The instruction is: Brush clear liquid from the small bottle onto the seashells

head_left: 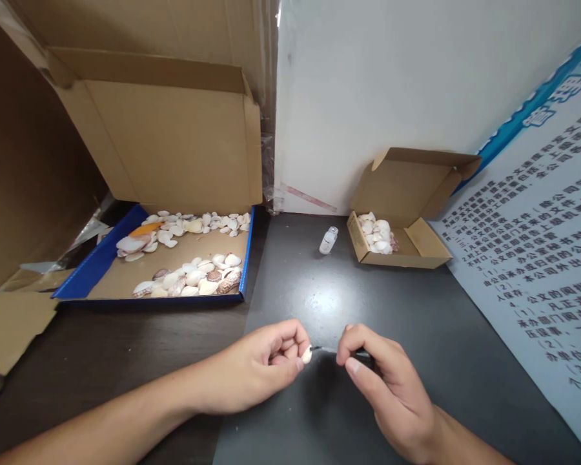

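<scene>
Between thumb and forefinger, my left hand pinches a small whitish shell. My right hand is closed around a thin brush with a clear stem and a dark tip. That tip reaches the shell's upper edge and seems to touch it; the brush's other end is mostly hidden in my fingers. Beyond both hands a small clear glass bottle with a pale label stands uncapped on the dark table.
Several shells lie in two groups in a blue-edged cardboard box at left, its lid raised. A smaller open cardboard box holds white shells at back right. A printed sheet borders the right, and a white panel stands behind.
</scene>
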`<state>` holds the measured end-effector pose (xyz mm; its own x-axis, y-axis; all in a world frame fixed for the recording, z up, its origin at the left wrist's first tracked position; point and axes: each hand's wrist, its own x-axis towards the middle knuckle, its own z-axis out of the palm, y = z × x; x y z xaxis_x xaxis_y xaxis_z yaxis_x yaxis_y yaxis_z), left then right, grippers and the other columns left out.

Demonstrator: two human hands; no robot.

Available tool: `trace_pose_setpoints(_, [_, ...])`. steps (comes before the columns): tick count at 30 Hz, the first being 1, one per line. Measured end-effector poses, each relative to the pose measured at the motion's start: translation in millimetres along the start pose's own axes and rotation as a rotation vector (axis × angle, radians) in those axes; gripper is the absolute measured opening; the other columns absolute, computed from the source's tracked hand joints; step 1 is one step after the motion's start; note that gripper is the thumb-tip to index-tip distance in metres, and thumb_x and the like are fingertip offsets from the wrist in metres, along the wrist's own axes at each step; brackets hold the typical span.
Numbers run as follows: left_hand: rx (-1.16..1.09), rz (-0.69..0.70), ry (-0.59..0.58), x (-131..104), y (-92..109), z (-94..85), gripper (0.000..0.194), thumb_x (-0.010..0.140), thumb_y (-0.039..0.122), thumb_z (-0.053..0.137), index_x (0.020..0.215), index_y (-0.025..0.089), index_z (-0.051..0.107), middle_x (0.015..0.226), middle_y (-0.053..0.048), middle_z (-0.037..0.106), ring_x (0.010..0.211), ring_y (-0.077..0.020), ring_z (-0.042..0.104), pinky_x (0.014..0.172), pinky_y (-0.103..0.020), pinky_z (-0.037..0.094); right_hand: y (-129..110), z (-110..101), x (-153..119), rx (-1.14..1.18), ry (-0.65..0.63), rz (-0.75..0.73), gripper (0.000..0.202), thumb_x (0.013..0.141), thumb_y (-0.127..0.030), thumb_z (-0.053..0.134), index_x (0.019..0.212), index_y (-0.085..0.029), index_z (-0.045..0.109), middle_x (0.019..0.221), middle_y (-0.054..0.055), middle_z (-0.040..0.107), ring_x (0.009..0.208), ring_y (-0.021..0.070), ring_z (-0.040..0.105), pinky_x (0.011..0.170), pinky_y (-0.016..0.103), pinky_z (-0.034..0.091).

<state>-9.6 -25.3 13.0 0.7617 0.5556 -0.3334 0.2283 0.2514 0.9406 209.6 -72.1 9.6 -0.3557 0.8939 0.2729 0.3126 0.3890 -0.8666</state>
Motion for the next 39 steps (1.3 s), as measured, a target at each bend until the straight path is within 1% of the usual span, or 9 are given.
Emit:
trace_pose_setpoints(3, [-0.092, 0.002, -0.004, 1.5, -0.8, -2.0, 0.026, 0.092, 0.045, 0.053, 0.09, 0.021, 0.044, 0.069, 0.007, 0.038, 0.056, -0.0083, 0.035, 0.054, -0.023, 0.029, -0.3, -0.6, -0.1, -0.008, 0.04, 0.0, 0.014, 0.095, -0.018, 0.04, 0.086, -0.022, 0.049, 0.065, -0.004, 0.044, 0.056, 0.0135, 0.042, 0.055, 0.027, 0.033])
trace_pose_setpoints(8, [-0.174, 0.019, 0.024, 3.1, -0.9, -4.8, 0.034, 0.087, 0.05, 0.061, 0.086, 0.019, 0.046, 0.072, 0.006, 0.042, 0.055, -0.0063, 0.043, 0.054, -0.022, 0.031, -0.4, 1.2, 0.9, 0.017, -0.065, -0.132, 0.01, 0.092, -0.017, 0.043, 0.087, -0.021, 0.051, 0.07, -0.002, 0.048, 0.06, 0.0141, 0.046, 0.058, 0.027, 0.036])
trace_pose_setpoints(14, [-0.295, 0.024, 0.032, 6.0, -2.4, -6.4, 0.034, 0.084, 0.046, 0.068, 0.084, 0.017, 0.05, 0.066, 0.008, 0.042, 0.05, -0.005, 0.041, 0.05, -0.021, 0.029, -1.9, 2.0, 3.8, -0.114, 0.012, 0.025, 0.016, 0.096, -0.018, 0.042, 0.084, -0.021, 0.051, 0.069, -0.002, 0.051, 0.06, 0.0141, 0.048, 0.057, 0.026, 0.037])
trace_pose_setpoints(19, [-0.471, 0.066, 0.092, 8.1, -4.0, -4.6, 0.034, 0.076, 0.042, 0.077, 0.082, 0.016, 0.056, 0.063, 0.008, 0.042, 0.048, -0.0042, 0.032, 0.048, -0.02, 0.03, -3.6, 2.2, 5.1, -0.112, -0.034, 0.004, 0.014, 0.094, -0.016, 0.042, 0.084, -0.021, 0.051, 0.07, -0.002, 0.051, 0.059, 0.0138, 0.049, 0.056, 0.026, 0.038])
trace_pose_setpoints(22, [-0.503, 0.081, 0.126, 8.2, -4.8, -2.9, 0.034, 0.074, 0.04, 0.079, 0.08, 0.017, 0.056, 0.061, 0.008, 0.044, 0.048, -0.0042, 0.032, 0.047, -0.02, 0.029, -4.4, 2.4, 4.9, -0.116, -0.059, 0.003, 0.014, 0.094, -0.016, 0.042, 0.085, -0.021, 0.052, 0.071, -0.001, 0.052, 0.06, 0.0142, 0.05, 0.057, 0.026, 0.038])
trace_pose_setpoints(28, [-0.541, 0.067, 0.169, 8.9, -5.8, -1.7, 0.034, 0.073, 0.036, 0.081, 0.076, 0.016, 0.054, 0.064, 0.007, 0.048, 0.047, -0.0031, 0.032, 0.047, -0.02, 0.027, -2.2, 1.1, -0.1, -0.079, -0.003, -0.149, 0.012, 0.092, -0.013, 0.044, 0.092, -0.022, 0.051, 0.074, -0.001, 0.052, 0.062, 0.0148, 0.05, 0.058, 0.027, 0.038])
trace_pose_setpoints(32, [-0.63, 0.056, 0.186, 8.7, -3.9, -2.4, 0.028, 0.074, 0.03, 0.08, 0.075, 0.015, 0.056, 0.065, 0.006, 0.049, 0.047, -0.0026, 0.031, 0.047, -0.02, 0.025, -3.1, 0.9, -0.8, -0.047, 0.018, -0.2, 0.015, 0.09, -0.011, 0.043, 0.094, -0.023, 0.051, 0.072, -0.001, 0.051, 0.062, 0.0152, 0.049, 0.058, 0.027, 0.039])
trace_pose_setpoints(34, [-0.661, 0.048, 0.197, 8.0, -2.3, -2.7, 0.026, 0.075, 0.028, 0.079, 0.074, 0.015, 0.057, 0.064, 0.006, 0.048, 0.048, -0.0025, 0.03, 0.047, -0.02, 0.024, -4.7, 1.3, 1.0, -0.08, -0.021, -0.174, 0.014, 0.09, -0.012, 0.043, 0.092, -0.022, 0.051, 0.073, 0.0, 0.052, 0.061, 0.0152, 0.05, 0.058, 0.028, 0.039])
trace_pose_setpoints(39, [-0.71, 0.05, 0.206, 6.8, 0.1, -2.6, 0.024, 0.074, 0.023, 0.08, 0.072, 0.014, 0.058, 0.065, 0.006, 0.048, 0.048, -0.0017, 0.027, 0.048, -0.019, 0.025, -6.1, 2.7, 4.9, -0.178, -0.077, -0.014, 0.013, 0.094, -0.016, 0.04, 0.088, -0.021, 0.051, 0.073, 0.0, 0.053, 0.06, 0.0151, 0.051, 0.056, 0.028, 0.038])
